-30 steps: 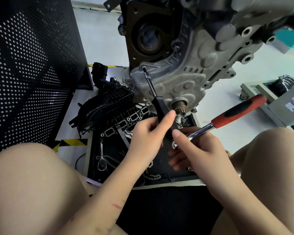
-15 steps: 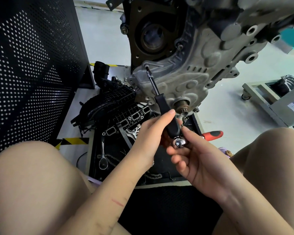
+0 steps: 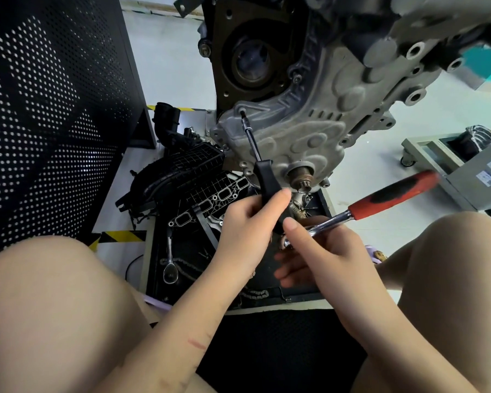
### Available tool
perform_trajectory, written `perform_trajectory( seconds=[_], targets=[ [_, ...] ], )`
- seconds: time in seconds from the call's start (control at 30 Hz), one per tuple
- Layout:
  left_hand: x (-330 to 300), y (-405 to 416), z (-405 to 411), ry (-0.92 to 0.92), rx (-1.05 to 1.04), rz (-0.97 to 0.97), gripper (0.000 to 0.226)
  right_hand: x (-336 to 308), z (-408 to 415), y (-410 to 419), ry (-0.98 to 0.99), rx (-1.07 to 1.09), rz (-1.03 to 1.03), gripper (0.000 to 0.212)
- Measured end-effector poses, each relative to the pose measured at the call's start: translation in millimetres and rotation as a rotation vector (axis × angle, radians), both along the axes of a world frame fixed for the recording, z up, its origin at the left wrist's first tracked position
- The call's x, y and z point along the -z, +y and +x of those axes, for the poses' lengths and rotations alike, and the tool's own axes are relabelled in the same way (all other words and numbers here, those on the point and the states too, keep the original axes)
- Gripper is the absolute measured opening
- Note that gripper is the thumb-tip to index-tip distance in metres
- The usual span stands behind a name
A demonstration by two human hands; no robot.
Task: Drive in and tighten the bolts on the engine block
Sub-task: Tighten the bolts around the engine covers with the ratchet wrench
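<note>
The grey engine block [image 3: 318, 114] hangs above the floor, its front cover facing me. A black-handled extension driver [image 3: 264, 177] runs up to a bolt [image 3: 242, 111] at the cover's upper left corner. My left hand [image 3: 250, 222] grips the driver's black handle, thumb on top. My right hand [image 3: 321, 251] holds the chrome head of a ratchet [image 3: 386, 198] against the driver's rear end; its red and black handle points up to the right and is blurred.
A black tray [image 3: 182, 279] on the floor holds a black intake manifold [image 3: 187, 177], a spare ratchet [image 3: 169, 265] and a chain. A perforated black panel [image 3: 54, 109] stands on the left. A grey cart [image 3: 465, 160] sits at right. My bare knees flank the view.
The ratchet's red handle swung down toward the floor and has swung back up to the right. My left hand has stayed on the driver handle.
</note>
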State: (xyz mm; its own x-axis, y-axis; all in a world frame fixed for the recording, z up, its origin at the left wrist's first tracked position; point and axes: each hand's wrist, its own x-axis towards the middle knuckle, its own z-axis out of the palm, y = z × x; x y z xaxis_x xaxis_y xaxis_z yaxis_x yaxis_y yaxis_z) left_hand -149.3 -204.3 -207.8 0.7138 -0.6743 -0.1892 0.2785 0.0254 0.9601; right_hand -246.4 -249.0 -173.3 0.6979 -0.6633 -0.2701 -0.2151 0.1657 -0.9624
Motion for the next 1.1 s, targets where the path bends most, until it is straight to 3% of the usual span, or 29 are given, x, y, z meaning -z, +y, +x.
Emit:
perform_trajectory(
  seconds=[0.07, 0.27, 0.4, 0.53, 0.63, 0.8, 0.93, 1.03, 1.1],
  targets=[
    [1.7, -0.4, 1.5, 0.0, 0.006, -0.001, 0.04, -0.6, -0.1, -1.1, -0.023, 0.008, 0.092, 0.024],
    [-4.0, -1.2, 3.6, 0.12, 0.11, -0.062, 0.04, -6.9, 1.6, -8.8, -0.034, 0.033, 0.523, 0.036],
    [-1.7, -2.2, 5.1, 0.133, 0.088, -0.066, 0.032, -6.2, 2.3, -8.9, -0.047, 0.034, 0.647, 0.036],
    [1.7, -1.8, 3.8, 0.071, 0.021, -0.062, 0.035, -4.6, 2.5, -5.4, -0.034, 0.021, 0.503, 0.036],
    [2.5, -2.4, 2.4, -0.007, -0.011, -0.063, 0.049, -4.0, 0.9, -3.2, -0.06, 0.024, 0.313, 0.03],
    [3.2, -1.0, 1.0, -0.075, -0.049, -0.035, 0.038, 0.3, -0.3, -2.7, -0.049, -0.005, -0.01, 0.024],
    [5.8, -1.3, 0.2, -0.099, -0.067, -0.021, 0.051, 3.2, -0.4, -1.6, 0.004, -0.029, -0.243, 0.019],
    [5.0, -1.1, 1.5, -0.066, -0.042, -0.044, 0.044, 1.3, -0.3, -2.9, -0.001, -0.034, -0.233, 0.019],
    [4.5, -1.0, 2.6, -0.016, 0.004, -0.056, 0.046, -0.5, -0.1, -4.2, -0.033, -0.017, -0.083, 0.018]
  ],
)
